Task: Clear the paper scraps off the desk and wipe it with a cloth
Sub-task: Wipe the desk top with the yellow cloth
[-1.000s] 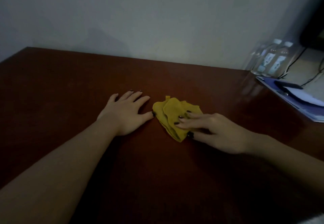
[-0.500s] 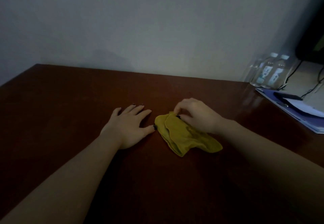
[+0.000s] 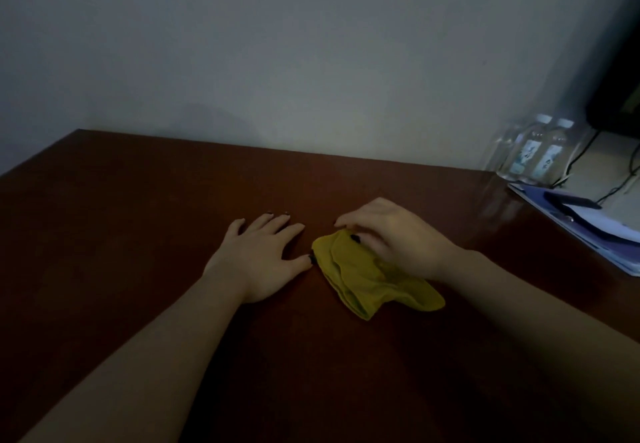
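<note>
**Both hands at the yellow cloth**

We take the cloth (image 3: 374, 279) as our landmark. It lies folded and rumpled on the dark brown worktop (image 3: 138, 217), roughly in the middle of it, with its layered edges facing the near side.

Our left hand (image 3: 258, 262) lies flat on the worktop just left of the cloth, palm down, fingers (image 3: 277, 222) spread wide and pointing toward the wall (image 3: 311, 61). The tip of its thumb touches the cloth's left edge. It holds nothing.

Our right hand (image 3: 398, 238) rests over the far right part of the cloth, knuckles up. Its fingers curl down narrowly onto the fabric at the cloth's far edge, and one dark nail shows against the yellow there. We cannot tell whether they pinch the fabric or only press on it. The near part of the cloth sticks out from under the wrist toward us.

Far right of the cloth, at the worktop's edge, lies a blue folder (image 3: 588, 231) with a dark pen (image 3: 571, 198) and white paper (image 3: 602, 222) on it. Beyond the folder, clear bottles (image 3: 540, 151) stand near the wall, with black cables (image 3: 588, 162) beside them.
</note>
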Motion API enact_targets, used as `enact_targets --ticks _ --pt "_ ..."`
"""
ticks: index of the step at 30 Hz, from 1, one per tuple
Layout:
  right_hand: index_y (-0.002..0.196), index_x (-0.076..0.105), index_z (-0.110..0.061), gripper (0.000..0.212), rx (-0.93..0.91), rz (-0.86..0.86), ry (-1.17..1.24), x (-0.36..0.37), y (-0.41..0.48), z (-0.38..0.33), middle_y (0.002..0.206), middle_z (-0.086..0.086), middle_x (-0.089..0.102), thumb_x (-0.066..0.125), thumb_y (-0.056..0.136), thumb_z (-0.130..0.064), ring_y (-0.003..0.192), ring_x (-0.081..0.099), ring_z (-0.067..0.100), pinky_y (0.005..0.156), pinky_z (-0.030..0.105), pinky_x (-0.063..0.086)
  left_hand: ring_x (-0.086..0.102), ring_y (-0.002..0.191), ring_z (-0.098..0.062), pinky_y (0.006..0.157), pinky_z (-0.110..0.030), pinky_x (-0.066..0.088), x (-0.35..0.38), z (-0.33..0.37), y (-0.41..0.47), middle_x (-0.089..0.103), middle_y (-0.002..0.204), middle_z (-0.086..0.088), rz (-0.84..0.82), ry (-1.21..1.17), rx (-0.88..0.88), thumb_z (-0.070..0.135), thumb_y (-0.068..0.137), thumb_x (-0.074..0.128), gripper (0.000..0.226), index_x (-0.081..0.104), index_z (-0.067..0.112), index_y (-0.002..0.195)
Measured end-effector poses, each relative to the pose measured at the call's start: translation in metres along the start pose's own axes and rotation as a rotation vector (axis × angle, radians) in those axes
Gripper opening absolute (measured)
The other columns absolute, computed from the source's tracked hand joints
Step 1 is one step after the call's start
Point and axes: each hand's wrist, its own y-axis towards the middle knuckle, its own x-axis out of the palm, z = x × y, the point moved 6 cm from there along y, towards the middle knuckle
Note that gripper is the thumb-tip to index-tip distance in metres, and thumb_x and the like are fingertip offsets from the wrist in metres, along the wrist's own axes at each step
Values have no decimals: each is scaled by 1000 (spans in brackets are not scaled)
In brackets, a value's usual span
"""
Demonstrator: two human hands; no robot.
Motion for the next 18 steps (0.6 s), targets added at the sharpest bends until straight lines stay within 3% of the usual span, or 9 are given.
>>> enact_targets --ticks 4,8,10,14,18 --pt "125 53 -29 32 71 -210 -63 17 14 8 118 -1 52 51 93 -22 110 42 16 96 33 38 -3 145 -11 117 -44 -2 0 0 0 0 159 10 -1 -6 -1 66 91 24 66 9 38 149" --pt "117 58 -33 26 85 -258 -272 10 26 12 117 -5 52 52 91 -32 110 42 18 91 35 40 -3 146 -11 117 -44 -2 -1 0 -1 1 159 10 -2 -7 -2 64 92 24 65 10 38 149" --pt "113 64 -30 24 8 -195 -380 7 25 8 117 -8 56 56 90 -33 109 46 18 88 33 38 -3 146 -11 117 -44 -2 -1 0 0 1 159 10 2 -11 0 64 92 25 65 10 38 149" --pt "85 74 -19 13 -185 42 -518 5 1 4 91 -3 70 62 81 -16 81 61 21 71 31 45 -3 145 -10 118 -44 -2 -1 -1 0 2 159 10 15 -24 5 64 92 26 65 11 38 149" --pt "93 72 -12 17 -210 162 -484 -4 -21 7 96 2 70 60 81 -12 84 63 22 75 30 37 -3 146 -11 117 -44 -2 -1 -1 -1 2 159 9 16 -29 5 64 92 26 65 11 37 150"
